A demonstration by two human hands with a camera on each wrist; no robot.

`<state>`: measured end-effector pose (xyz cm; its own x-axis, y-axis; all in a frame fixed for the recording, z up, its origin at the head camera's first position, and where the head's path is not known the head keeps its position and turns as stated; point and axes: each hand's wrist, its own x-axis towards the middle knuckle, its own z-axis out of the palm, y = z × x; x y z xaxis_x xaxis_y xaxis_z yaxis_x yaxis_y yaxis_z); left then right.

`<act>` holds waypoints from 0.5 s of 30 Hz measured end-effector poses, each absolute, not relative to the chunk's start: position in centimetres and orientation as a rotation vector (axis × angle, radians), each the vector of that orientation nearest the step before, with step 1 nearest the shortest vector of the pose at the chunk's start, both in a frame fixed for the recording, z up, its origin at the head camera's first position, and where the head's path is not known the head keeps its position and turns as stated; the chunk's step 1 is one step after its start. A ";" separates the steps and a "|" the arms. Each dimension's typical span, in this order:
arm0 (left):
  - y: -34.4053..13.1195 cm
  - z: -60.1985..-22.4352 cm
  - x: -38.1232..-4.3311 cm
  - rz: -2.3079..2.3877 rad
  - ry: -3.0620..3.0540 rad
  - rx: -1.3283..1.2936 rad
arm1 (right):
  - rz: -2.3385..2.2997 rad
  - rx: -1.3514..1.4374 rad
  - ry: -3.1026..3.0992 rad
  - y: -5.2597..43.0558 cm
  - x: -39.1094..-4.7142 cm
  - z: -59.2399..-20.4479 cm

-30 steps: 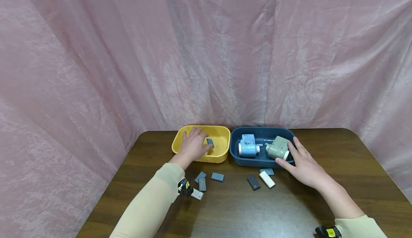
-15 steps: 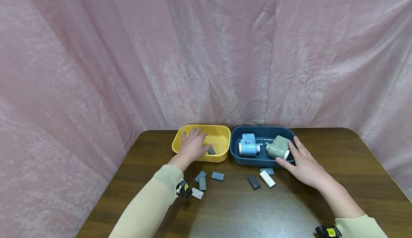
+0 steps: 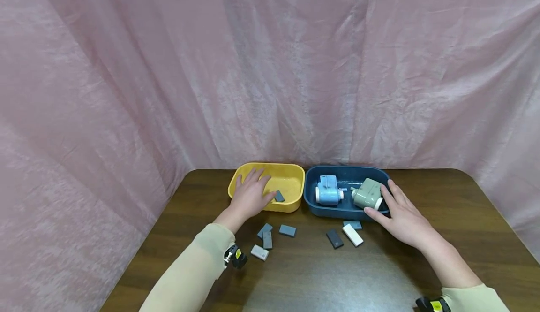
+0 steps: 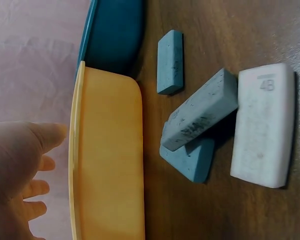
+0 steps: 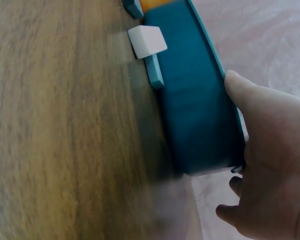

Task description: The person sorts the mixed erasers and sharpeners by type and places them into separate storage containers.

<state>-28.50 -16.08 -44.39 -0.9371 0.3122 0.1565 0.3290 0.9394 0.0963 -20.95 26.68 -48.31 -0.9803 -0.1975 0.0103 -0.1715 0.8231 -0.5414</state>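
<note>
1. Left hand (image 3: 250, 195): fingers spread, gripping nothing, over the yellow bin (image 3: 292, 180); a blue-gray eraser (image 3: 280, 197) lies just beside its thumb.
2. Right hand (image 3: 402, 218): loose, grasping nothing, at the blue tub (image 3: 333, 213); a green device (image 3: 368, 193) sits inside, beside its fingers.
3. Leaning on that rim could tip the tub; a careless pinch might drop the eraser.

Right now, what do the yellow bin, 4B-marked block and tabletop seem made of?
Yellow bin: probably smooth, slightly shiny plastic, from its thin walls and soft highlights. 4B-marked block: matte, perhaps eraser rubber, given its rounded edges. Tabletop: wood or laminate with sheen, judging by grain.
</note>
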 end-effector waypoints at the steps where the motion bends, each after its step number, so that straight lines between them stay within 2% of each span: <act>1: -16.1 -44.4 -28.3 -0.184 -2.951 -0.493 | -0.866 -0.299 2.958 26.7 -21.0 -48.3; 15: -16.3 -43.7 -26.0 -0.194 -2.924 -0.529 | -0.851 -0.390 3.016 27.1 -21.0 -48.6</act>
<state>-26.03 -16.25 -43.74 -0.9239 0.3360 0.1831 0.3573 0.9288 0.0980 -21.01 27.13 -48.55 -0.9694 -0.2311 0.0825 -0.2402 0.8243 -0.5128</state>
